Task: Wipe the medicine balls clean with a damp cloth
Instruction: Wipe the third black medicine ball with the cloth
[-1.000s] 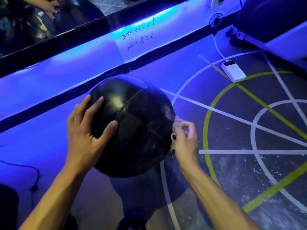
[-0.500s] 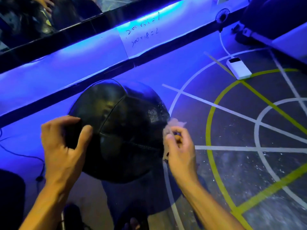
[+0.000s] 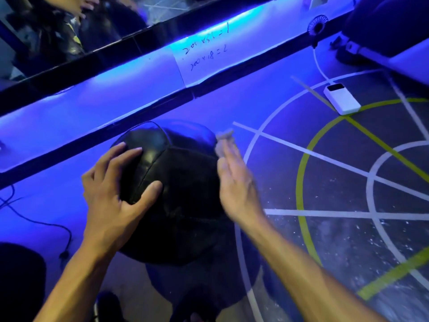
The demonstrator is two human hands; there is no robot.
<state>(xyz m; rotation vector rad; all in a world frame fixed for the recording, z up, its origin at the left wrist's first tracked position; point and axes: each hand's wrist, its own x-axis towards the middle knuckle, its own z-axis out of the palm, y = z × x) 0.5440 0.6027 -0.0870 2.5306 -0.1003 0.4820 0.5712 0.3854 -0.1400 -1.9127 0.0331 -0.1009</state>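
Note:
A large black leather medicine ball sits low in front of me, lit by blue light. My left hand lies spread on its left side, fingers apart, steadying it. My right hand presses flat against the ball's right side with fingers stretched out. A small pale cloth sticks out past its fingertips, held between hand and ball at the upper right edge. The ball's lower part is in shadow.
A mirror wall with a blue-lit ledge runs behind the ball, with a handwritten paper note taped on it. A white power bank and its cable lie on the line-marked floor at right. A black cord trails left.
My right hand has slid up the ball's right side and flattened, carrying the cloth toward the top. My left hand went from gripping the left edge to lying spread higher on the ball.

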